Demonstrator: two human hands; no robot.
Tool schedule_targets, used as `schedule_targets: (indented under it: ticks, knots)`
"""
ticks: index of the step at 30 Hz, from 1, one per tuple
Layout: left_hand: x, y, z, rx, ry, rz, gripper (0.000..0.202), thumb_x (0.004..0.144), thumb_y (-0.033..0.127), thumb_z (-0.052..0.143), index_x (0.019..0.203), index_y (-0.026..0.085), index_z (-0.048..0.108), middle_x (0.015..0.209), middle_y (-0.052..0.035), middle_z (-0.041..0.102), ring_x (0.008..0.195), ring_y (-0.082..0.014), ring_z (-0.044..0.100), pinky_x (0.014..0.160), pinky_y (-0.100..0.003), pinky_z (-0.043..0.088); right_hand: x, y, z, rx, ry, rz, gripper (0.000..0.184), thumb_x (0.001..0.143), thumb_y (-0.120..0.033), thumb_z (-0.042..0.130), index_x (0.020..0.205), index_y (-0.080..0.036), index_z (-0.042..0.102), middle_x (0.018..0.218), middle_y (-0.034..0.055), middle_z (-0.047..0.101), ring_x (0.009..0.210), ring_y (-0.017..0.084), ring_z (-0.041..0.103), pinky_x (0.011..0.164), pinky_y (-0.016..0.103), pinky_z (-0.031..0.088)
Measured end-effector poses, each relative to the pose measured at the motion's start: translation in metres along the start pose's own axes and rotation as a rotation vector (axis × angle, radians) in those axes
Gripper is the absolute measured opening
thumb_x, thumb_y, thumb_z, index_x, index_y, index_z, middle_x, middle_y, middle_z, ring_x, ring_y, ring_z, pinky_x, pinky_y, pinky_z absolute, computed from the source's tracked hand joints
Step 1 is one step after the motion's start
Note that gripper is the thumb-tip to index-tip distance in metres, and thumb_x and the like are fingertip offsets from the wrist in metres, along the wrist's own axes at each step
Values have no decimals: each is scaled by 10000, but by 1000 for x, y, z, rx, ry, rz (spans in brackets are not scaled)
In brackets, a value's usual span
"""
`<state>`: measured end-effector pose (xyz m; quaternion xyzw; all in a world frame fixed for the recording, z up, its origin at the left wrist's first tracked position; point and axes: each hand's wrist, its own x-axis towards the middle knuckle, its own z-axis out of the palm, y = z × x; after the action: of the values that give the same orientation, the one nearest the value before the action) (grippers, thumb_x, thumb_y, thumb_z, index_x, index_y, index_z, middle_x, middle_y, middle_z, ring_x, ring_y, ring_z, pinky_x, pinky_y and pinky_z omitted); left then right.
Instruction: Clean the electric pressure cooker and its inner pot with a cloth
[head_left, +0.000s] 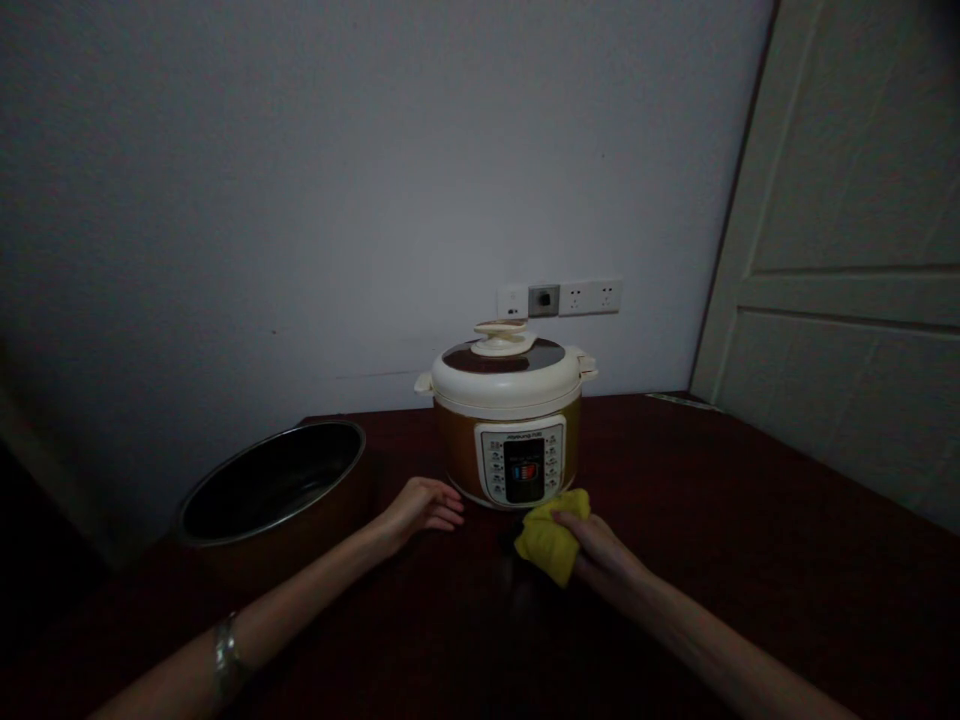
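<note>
An electric pressure cooker (510, 415) with a cream lid and an orange-brown body stands on a dark red-brown table (750, 560), its control panel facing me. My right hand (596, 550) grips a crumpled yellow cloth (550, 540) on the table just in front of the cooker's base. My left hand (420, 508) rests on the table left of the cooker, fingers loosely curled and apart, holding nothing. A metal bracelet (225, 660) sits on my left wrist.
A large metal bowl (274, 480) sits at the table's left end. A white wall rises behind, with a row of sockets (559, 298) above the cooker. A pale door (847, 280) stands at the right.
</note>
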<state>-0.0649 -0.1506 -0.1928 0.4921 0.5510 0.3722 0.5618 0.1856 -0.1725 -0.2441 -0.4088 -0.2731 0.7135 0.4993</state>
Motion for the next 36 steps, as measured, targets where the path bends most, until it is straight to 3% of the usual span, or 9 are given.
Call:
schedule_targets:
  ticks: [5,10,16,19,24,26,28,32,36]
  knots:
    - [-26,-3,21,283,-73,381,239,720,292,626,909,157,683,975,-84,684,963,-214,603,877,-329,435,-14,27,37,-139,-242,144,397,538,-284,730,874,-89,646,792,115,711,762,265,683,762,373,515]
    - [-35,-10,12,135,-315,93,437,692,362,703,1077,161,655,1029,-74,684,926,-188,615,839,-301,439,-12,29,60,-232,-292,118,426,523,-318,756,885,-119,651,781,65,703,780,231,669,765,333,492]
    - [-36,-12,-3,50,-351,-111,243,592,262,755,777,111,707,786,-58,694,680,-137,610,675,-243,448,-17,19,54,-231,-248,191,293,573,-310,711,771,-134,584,661,46,661,597,176,637,603,285,480]
    - [-31,-4,-13,-20,-131,-10,142,607,215,679,718,125,672,709,-37,671,647,-145,602,612,-228,436,-27,11,28,-127,-181,233,306,627,-317,697,845,-172,540,709,48,676,652,193,670,666,315,499]
    - [2,4,-41,-76,586,285,102,690,179,581,787,170,550,637,29,575,598,-137,576,591,-230,446,-39,-8,-27,-61,-141,221,368,623,-322,718,916,-184,544,785,78,695,770,224,688,792,361,495]
    - [18,2,-45,-55,748,301,194,706,117,572,885,175,526,682,28,581,627,-129,581,620,-226,453,-42,-13,-39,-27,-115,190,385,589,-298,730,908,-184,547,784,74,697,770,223,686,797,355,495]
    - [31,-4,-40,-87,712,267,291,709,51,547,971,173,516,737,10,609,658,-130,594,651,-233,464,-43,-15,-43,-14,-70,157,411,567,-265,730,921,-187,535,758,64,696,739,211,683,769,339,500]
    - [41,-13,-10,-235,371,250,365,710,4,501,1039,159,538,813,-24,664,690,-142,626,691,-259,485,-47,-10,-37,-52,-24,86,469,565,-219,712,979,-193,492,711,31,686,655,170,658,690,298,496]
    - [34,-12,17,-301,325,263,338,706,-2,484,1004,141,558,755,-11,673,653,-133,628,688,-247,478,-49,-5,-31,-125,-39,41,463,587,-244,710,988,-197,485,682,4,664,609,145,629,620,266,475]
